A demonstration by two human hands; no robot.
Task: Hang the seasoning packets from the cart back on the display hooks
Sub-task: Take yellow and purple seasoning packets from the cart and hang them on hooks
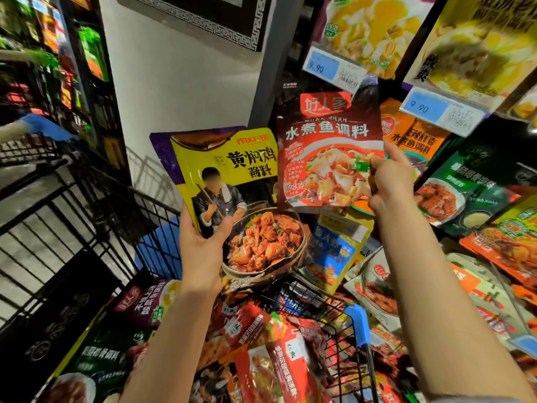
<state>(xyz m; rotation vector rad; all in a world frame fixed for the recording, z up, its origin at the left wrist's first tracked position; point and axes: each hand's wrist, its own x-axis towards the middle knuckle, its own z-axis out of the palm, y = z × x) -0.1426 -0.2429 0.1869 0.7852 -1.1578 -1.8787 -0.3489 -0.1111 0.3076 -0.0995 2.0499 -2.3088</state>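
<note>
While the left hand [203, 248] grips a yellow shiny chicken sauce packet [232, 196] above the black wire cart [334, 315], the right hand [389, 181] pinches a dark red fish seasoning packet [325, 152] up near the hanging packets [453, 196].

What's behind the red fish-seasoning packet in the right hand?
Behind the red packet, an orange packet of similar fish seasoning peeks out at right, under a 9.90 price tag. The hook itself is hidden by the packet's top.

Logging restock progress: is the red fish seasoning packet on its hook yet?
Not yet. The right hand holds the red fish seasoning packet raised before the display, off any hook.
</note>
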